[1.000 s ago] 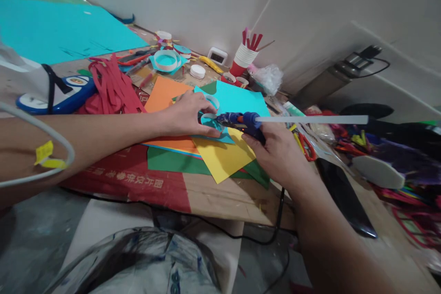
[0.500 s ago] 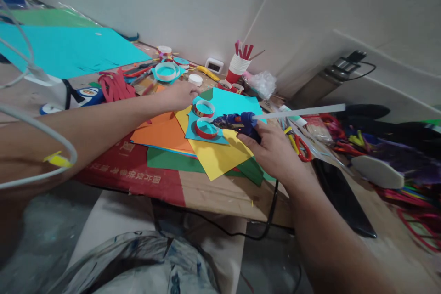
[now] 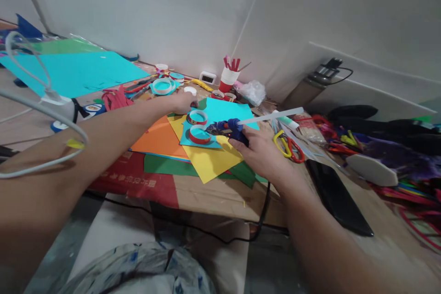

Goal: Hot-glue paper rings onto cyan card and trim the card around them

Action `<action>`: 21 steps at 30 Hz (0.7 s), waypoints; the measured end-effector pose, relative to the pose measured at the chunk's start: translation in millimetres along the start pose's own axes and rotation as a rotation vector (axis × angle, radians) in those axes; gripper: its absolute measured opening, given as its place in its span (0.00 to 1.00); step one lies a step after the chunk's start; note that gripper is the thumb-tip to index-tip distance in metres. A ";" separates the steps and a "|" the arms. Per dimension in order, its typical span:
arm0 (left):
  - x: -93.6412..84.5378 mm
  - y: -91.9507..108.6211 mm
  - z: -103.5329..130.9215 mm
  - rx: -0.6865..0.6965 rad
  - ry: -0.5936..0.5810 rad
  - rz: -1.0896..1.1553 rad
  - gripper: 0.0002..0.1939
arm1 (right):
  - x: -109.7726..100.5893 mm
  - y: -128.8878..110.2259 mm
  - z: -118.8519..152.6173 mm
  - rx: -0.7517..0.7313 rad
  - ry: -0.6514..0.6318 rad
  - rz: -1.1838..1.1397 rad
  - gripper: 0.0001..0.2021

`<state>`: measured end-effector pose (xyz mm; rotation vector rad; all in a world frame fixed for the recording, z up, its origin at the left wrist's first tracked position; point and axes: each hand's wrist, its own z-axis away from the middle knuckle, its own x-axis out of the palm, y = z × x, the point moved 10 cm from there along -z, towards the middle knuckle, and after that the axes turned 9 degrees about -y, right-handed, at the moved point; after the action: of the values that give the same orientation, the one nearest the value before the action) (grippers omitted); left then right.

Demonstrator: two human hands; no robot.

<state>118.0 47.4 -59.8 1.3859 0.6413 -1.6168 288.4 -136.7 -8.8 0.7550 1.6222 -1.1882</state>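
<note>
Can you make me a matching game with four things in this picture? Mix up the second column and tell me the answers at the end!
Column one:
1. Glue gun
2. Left hand
3. Nearer red ring
4. Red sticks

Column two:
A. On a small blue sheet
B. Standing in stacked paper cups
C. Held in the right hand
D. Beside the white lid

Right pairs: 1-C, 2-D, 3-A, 4-B

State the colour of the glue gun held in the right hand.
The glue gun in the right hand is mainly dark blue, as the head view shows.
</note>
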 end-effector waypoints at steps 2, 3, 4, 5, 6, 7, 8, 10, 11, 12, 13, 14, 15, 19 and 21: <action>0.5 1.8 2.8 0.005 -0.041 -0.049 0.26 | 0.4 0.5 -0.2 0.004 -0.003 0.009 0.11; 0.5 4.4 4.9 0.021 -0.062 -0.066 0.25 | 0.7 1.1 -0.5 0.010 -0.004 0.015 0.11; 0.6 6.9 7.3 0.036 -0.084 -0.083 0.25 | 1.0 1.8 -0.7 0.016 -0.007 0.019 0.11; 0.9 8.6 9.9 0.044 -0.107 -0.096 0.24 | 1.4 2.4 -0.9 0.020 -0.010 0.019 0.12; 1.3 9.7 12.4 0.047 -0.130 -0.106 0.24 | 1.5 2.8 -1.1 0.021 -0.012 0.016 0.12; 1.5 10.2 14.8 0.046 -0.148 -0.111 0.24 | 1.5 3.0 -1.1 0.018 -0.015 0.013 0.12; 1.6 10.1 16.9 0.043 -0.162 -0.113 0.24 | 1.1 3.2 -0.9 0.012 -0.017 0.009 0.13; 2.0 9.9 20.1 0.045 -0.176 -0.114 0.24 | -0.9 4.1 0.0 -0.002 -0.018 0.003 0.14; 2.4 9.8 21.2 0.049 -0.178 -0.110 0.24 | -2.1 5.1 0.6 -0.009 -0.021 0.002 0.14; 2.6 9.4 22.1 0.049 -0.176 -0.101 0.23 | -3.2 6.2 1.2 -0.015 -0.029 0.002 0.14; 2.4 8.6 23.0 0.045 -0.169 -0.084 0.23 | -4.1 7.5 1.7 -0.020 -0.040 0.003 0.14; 1.8 7.9 24.2 0.038 -0.160 -0.060 0.22 | -5.1 8.5 2.2 -0.028 -0.052 0.004 0.14; 1.1 7.5 25.9 0.030 -0.152 -0.034 0.20 | -6.2 8.9 2.8 -0.039 -0.062 0.003 0.13; -0.1 8.3 38.6 -0.013 -0.174 -0.013 0.15 | -9.3 7.5 5.6 -0.089 -0.100 -0.019 0.12; -2.2 12.9 45.3 0.005 -0.178 -0.036 0.14 | -9.1 7.0 7.0 -0.095 -0.122 -0.015 0.12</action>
<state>106.5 4.2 -44.6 1.2233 0.5600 -1.7487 300.1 -140.4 -3.3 0.6000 1.5738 -1.1373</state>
